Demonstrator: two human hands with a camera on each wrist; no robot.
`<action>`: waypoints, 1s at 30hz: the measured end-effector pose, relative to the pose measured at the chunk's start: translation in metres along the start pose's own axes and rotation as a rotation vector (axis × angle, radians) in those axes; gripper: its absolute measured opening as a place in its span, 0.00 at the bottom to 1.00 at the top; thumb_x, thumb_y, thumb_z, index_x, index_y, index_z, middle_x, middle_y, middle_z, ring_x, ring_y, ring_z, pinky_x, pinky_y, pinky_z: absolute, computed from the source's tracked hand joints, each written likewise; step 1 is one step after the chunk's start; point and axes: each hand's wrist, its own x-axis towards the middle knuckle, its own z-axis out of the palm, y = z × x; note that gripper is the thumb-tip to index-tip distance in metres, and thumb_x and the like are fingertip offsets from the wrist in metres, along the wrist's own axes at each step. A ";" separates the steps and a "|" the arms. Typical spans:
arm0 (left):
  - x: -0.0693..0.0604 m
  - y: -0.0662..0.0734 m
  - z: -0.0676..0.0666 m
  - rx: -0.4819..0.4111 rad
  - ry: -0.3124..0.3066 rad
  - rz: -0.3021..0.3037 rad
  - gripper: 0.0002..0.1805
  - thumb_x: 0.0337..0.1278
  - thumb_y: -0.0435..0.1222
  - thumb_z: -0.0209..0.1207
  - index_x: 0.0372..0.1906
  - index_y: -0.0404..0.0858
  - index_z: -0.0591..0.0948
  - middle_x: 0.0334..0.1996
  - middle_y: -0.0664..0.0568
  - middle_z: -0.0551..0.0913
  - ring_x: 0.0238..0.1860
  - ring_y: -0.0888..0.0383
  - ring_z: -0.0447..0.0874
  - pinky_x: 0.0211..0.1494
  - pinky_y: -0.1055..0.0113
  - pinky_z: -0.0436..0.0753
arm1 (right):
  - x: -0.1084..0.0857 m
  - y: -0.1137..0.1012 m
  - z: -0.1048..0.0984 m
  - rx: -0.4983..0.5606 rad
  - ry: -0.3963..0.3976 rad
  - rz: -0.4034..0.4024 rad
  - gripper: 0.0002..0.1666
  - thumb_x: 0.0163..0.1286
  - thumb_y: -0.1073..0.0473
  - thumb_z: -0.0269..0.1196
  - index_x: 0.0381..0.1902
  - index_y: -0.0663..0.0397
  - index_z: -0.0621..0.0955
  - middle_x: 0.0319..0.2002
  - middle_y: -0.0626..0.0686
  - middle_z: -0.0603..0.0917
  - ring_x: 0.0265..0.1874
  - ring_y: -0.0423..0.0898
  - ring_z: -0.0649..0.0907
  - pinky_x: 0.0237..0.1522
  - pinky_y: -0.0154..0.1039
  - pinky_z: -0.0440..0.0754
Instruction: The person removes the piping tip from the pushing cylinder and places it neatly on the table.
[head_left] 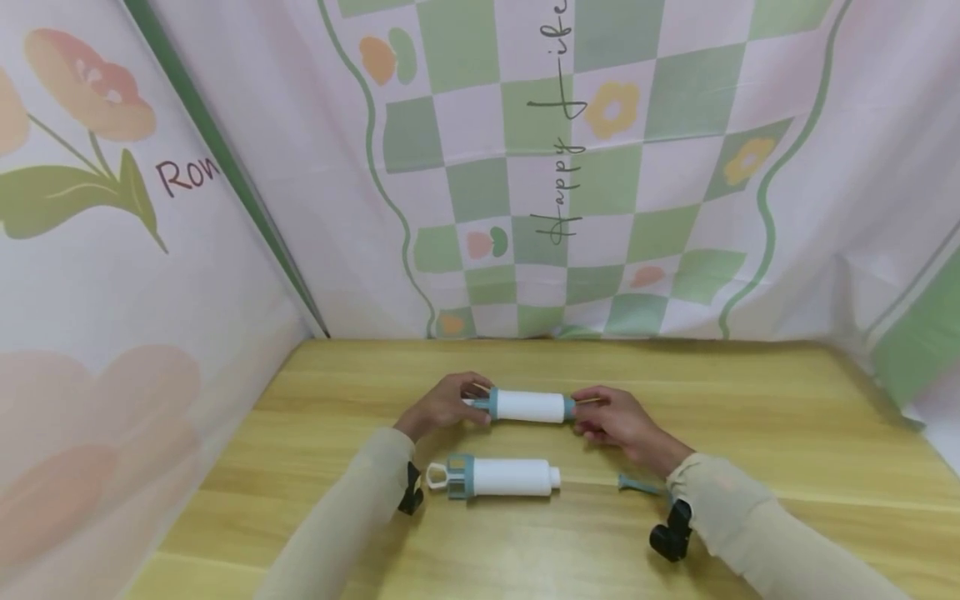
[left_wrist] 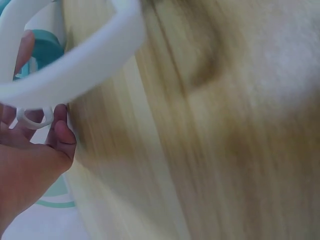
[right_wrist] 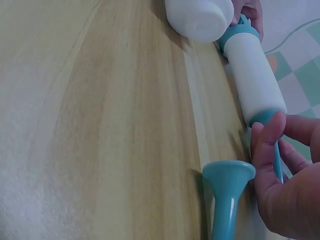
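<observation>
Gripping far white tube [head_left: 531, 406]: our left hand [head_left: 447, 403] holds teal collar [head_left: 492, 404] end, right hand [head_left: 618, 423] pinches teal cap [head_left: 569, 408]. Long axis left-right between hands, neither nearer; second tube [head_left: 512, 477] parallel, near side.

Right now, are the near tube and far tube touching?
Apart: the head view shows an unbroken strip of table between the near tube and far tube.

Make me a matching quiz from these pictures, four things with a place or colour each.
Things
1. Left hand
2. Right hand
3. Loose flared piece
4. Nearer tube

Matches
A. teal, lying on the table
B. by the far tube's thin rod
C. mostly white
D. by the far tube's wide collar

Pairs: 1-D, 2-B, 3-A, 4-C
</observation>
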 end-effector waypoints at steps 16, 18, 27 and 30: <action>-0.011 0.009 -0.004 -0.016 -0.015 0.010 0.25 0.53 0.29 0.71 0.58 0.33 0.78 0.49 0.45 0.83 0.54 0.49 0.79 0.58 0.56 0.78 | -0.005 -0.004 -0.001 -0.057 0.004 -0.021 0.25 0.72 0.64 0.62 0.62 0.73 0.72 0.36 0.55 0.83 0.28 0.42 0.81 0.25 0.31 0.77; -0.013 0.013 -0.007 -0.017 -0.005 0.013 0.25 0.54 0.30 0.70 0.58 0.34 0.78 0.49 0.45 0.83 0.54 0.50 0.79 0.58 0.56 0.78 | -0.006 -0.007 -0.003 -0.062 -0.007 -0.033 0.25 0.72 0.63 0.62 0.62 0.72 0.72 0.36 0.56 0.82 0.28 0.43 0.80 0.25 0.33 0.77; -0.021 0.023 -0.011 -0.053 0.066 0.015 0.24 0.55 0.33 0.72 0.58 0.36 0.81 0.49 0.48 0.84 0.53 0.52 0.81 0.54 0.59 0.80 | -0.014 -0.024 -0.003 -0.126 -0.021 -0.114 0.25 0.72 0.61 0.63 0.60 0.73 0.73 0.40 0.53 0.83 0.35 0.49 0.82 0.31 0.37 0.80; -0.024 0.025 -0.011 -0.064 0.084 0.043 0.24 0.56 0.34 0.71 0.59 0.36 0.81 0.49 0.48 0.84 0.53 0.52 0.80 0.54 0.59 0.80 | -0.017 -0.028 -0.004 -0.163 -0.027 -0.150 0.24 0.72 0.61 0.63 0.59 0.74 0.74 0.39 0.52 0.83 0.37 0.50 0.82 0.34 0.39 0.82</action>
